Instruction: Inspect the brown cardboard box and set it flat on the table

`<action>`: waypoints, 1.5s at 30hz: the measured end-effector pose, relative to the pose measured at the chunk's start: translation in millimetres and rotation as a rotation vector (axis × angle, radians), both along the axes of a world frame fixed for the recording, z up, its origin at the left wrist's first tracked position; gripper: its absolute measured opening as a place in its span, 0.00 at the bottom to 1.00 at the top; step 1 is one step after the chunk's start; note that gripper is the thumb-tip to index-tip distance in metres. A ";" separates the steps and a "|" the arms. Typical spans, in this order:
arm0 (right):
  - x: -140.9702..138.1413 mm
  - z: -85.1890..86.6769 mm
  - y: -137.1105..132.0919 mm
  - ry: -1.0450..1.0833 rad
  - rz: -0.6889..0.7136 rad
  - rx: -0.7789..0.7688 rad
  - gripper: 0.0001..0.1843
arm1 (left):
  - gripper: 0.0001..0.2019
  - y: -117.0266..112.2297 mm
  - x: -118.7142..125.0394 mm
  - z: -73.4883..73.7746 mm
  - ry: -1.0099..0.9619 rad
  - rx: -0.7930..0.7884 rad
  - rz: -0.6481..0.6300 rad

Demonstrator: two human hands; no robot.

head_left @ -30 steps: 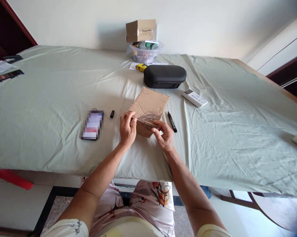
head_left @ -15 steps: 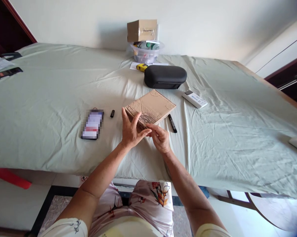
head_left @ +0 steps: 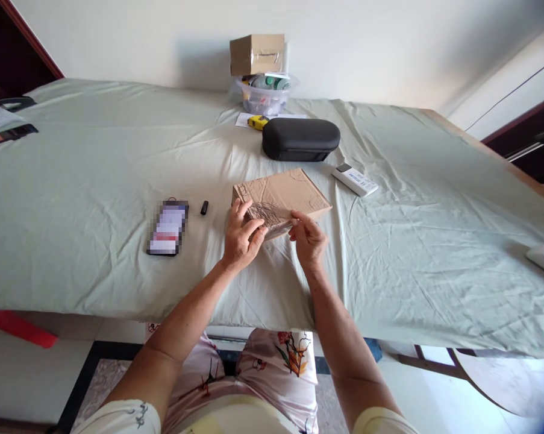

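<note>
A brown, rectangular cardboard box point(head_left: 294, 188), darkly scribbled on its near-left part, was found over the wrinkled, pale green cloth point(head_left: 416, 259), just ahead of both hands. The left hand point(head_left: 238, 242) stood between seven and eight o'clock of the box, its fingers apart, tips touching the top. The right hand point(head_left: 311, 244) was at five o'clock, thumb and forefinger together at the near edge (whether they clamped anything could not be told). At nine o'clock lay a small, black, cylindrical piece point(head_left: 204, 208) and, farther out, a black-framed, rectangular phone point(head_left: 167, 228). A long, rounded, black case point(head_left: 301, 138) stood just past twelve.
</note>
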State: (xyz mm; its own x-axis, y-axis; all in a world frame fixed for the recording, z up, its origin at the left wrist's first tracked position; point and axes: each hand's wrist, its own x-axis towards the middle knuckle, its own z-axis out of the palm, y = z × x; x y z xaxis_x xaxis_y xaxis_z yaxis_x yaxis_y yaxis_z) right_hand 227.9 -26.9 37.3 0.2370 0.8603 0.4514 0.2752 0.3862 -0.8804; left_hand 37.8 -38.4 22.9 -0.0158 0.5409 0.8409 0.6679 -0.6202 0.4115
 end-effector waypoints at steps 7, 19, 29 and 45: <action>27.4 6.5 8.8 0.064 -0.202 -0.008 0.16 | 0.16 4.9 -12.9 3.2 -0.102 -0.065 -0.101; 36.8 2.7 14.1 -0.044 -0.295 0.072 0.15 | 0.24 11.8 -25.0 7.7 -0.257 -0.201 0.018; 35.7 -0.6 14.9 0.062 -0.144 0.060 0.18 | 0.19 14.1 -28.5 9.8 -0.429 -0.206 0.044; 32.7 -6.9 19.8 0.045 -0.017 0.045 0.24 | 0.22 18.8 -32.2 7.3 -0.693 -0.288 0.064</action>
